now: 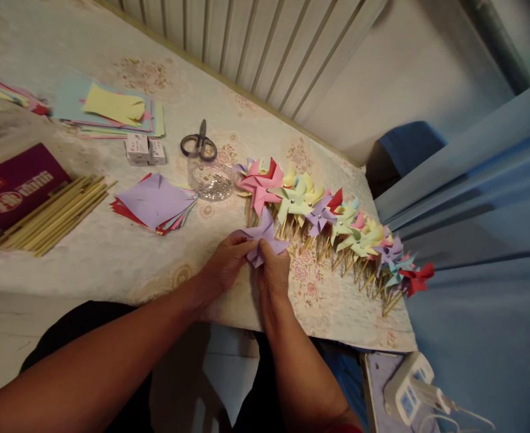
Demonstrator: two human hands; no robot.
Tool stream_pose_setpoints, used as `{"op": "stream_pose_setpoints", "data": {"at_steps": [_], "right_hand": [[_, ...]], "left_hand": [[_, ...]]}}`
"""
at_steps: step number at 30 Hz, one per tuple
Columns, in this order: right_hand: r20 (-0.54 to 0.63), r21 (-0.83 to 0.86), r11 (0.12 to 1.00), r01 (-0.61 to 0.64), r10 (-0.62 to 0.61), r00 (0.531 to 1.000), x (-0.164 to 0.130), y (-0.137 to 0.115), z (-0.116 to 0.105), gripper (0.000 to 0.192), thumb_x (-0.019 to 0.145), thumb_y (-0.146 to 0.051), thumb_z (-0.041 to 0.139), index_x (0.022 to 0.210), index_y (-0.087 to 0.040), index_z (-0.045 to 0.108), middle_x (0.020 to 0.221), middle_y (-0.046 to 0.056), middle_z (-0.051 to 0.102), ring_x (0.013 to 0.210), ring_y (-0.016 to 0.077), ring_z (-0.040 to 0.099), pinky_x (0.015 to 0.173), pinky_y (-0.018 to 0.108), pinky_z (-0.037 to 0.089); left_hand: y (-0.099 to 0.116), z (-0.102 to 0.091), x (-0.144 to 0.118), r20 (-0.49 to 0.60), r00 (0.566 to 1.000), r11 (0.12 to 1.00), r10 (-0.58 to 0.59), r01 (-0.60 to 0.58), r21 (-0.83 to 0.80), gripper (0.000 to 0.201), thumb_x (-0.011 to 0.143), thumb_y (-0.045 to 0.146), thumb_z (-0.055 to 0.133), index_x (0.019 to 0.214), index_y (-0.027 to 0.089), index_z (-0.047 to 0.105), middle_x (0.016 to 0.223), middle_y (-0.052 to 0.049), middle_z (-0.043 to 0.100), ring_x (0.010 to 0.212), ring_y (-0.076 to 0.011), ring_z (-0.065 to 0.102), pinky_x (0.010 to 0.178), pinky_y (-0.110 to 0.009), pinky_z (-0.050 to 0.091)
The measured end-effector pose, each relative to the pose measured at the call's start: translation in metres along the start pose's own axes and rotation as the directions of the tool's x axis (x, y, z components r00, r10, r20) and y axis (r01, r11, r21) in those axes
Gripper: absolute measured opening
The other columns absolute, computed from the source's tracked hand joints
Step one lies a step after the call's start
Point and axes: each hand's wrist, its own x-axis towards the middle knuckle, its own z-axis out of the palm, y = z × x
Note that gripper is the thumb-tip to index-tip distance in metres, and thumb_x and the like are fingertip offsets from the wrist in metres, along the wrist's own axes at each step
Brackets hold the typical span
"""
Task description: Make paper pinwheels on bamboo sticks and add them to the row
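Observation:
Between my two hands is a purple paper pinwheel (pixel 265 231), held just above the table near its front edge. The fingers of my left hand (pixel 231 255) pinch its left side. My right hand (pixel 274 264) grips it from below, the thumb pressed on the paper near the middle. Whether a stick is attached is hidden by my hands. Right beyond lies a row of finished paper pinwheels (pixel 294 201) on sticks, in several colours. A clear round dish (pixel 213 182) of small metal pins stands to the upper left, with a stack of cut paper squares (pixel 156 201) beside it.
Black-handled scissors (pixel 199 144) lie behind the dish. Two small white boxes (pixel 144 150) and coloured paper sheets (pixel 111 108) are at the back left. Wooden sticks (pixel 61 210) lie by a purple box (pixel 14 192). A power strip (pixel 406 388) is at the lower right, below the blue curtain (pixel 481 288).

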Motion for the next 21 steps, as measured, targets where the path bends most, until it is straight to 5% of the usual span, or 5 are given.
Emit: {"op": "stream_pose_setpoints", "data": {"at_steps": [15, 21], "right_hand": [[0.027, 0.014, 0.999, -0.039, 0.038, 0.999, 0.003, 0.002, -0.003, 0.027, 0.067, -0.036, 0.075, 0.085, -0.018, 0.064, 0.077, -0.001, 0.066, 0.068, 0.0128, 0.058, 0.067, 0.027, 0.049], [-0.026, -0.121, 0.98, 0.161, -0.165, 0.986, 0.005, -0.006, -0.018, 0.028, 0.083, -0.047, 0.064, 0.078, -0.02, 0.058, 0.068, -0.005, 0.054, 0.061, 0.0098, 0.049, 0.061, 0.023, 0.042]], "left_hand": [[0.003, -0.002, 0.003, -0.01, 1.0, 0.999, 0.024, -0.024, 0.022, 0.013, 0.061, 0.026, 0.075, 0.064, 0.016, 0.067, 0.063, 0.003, 0.062, 0.059, -0.0091, 0.05, 0.06, -0.022, 0.041], [0.015, -0.007, 0.008, -0.008, 1.0, 0.999, 0.018, -0.018, 0.047, 0.011, 0.066, 0.028, 0.071, 0.065, 0.019, 0.066, 0.064, 0.001, 0.061, 0.064, -0.0126, 0.056, 0.065, -0.026, 0.045]]}}
